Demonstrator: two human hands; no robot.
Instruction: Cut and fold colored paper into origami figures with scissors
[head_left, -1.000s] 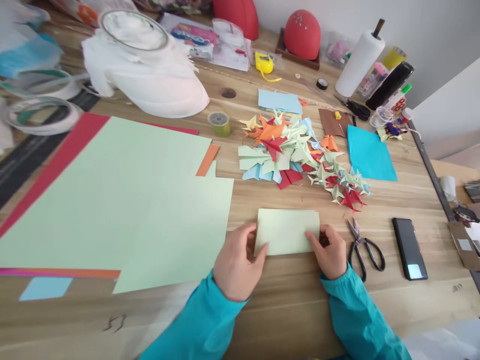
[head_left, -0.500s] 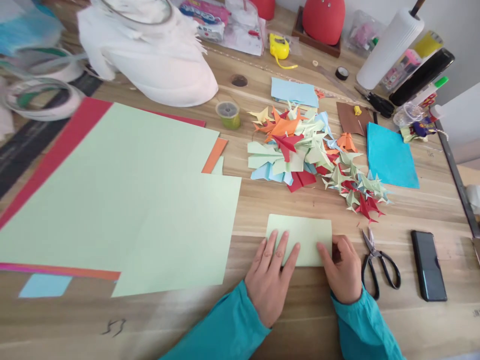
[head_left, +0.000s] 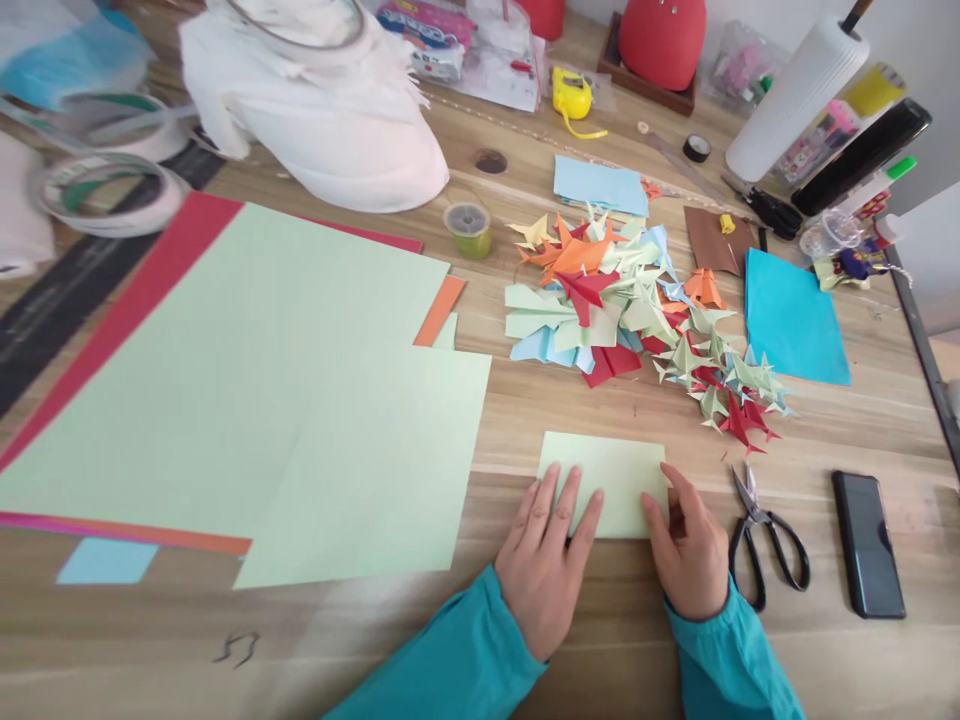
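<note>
A pale green folded paper [head_left: 619, 470] lies flat on the wooden table in front of me. My left hand [head_left: 547, 560] is open, its spread fingers resting on the paper's left part. At the right edge of the same paper is my right hand [head_left: 690, 545]. Its thumb touches the paper's surface and its index finger reaches the edge, the two held apart, while the other fingers curl underneath, partly hidden. Black-handled scissors [head_left: 765, 525] lie just right of that hand, blades apart. Beyond the paper is a heap of folded paper shapes [head_left: 585, 290] in several colours.
Large green sheets [head_left: 337, 400] over red and orange ones cover the left side. A phone [head_left: 868, 545] lies at the right. Farther back are a blue square [head_left: 795, 315], a thread spool [head_left: 469, 230], a yellow tape measure [head_left: 571, 95] and tape rolls [head_left: 109, 195].
My right index finger has straightened from its curl and now reaches the paper's right edge, farther from the thumb. My left hand stays on the paper. The view has shifted slightly.
</note>
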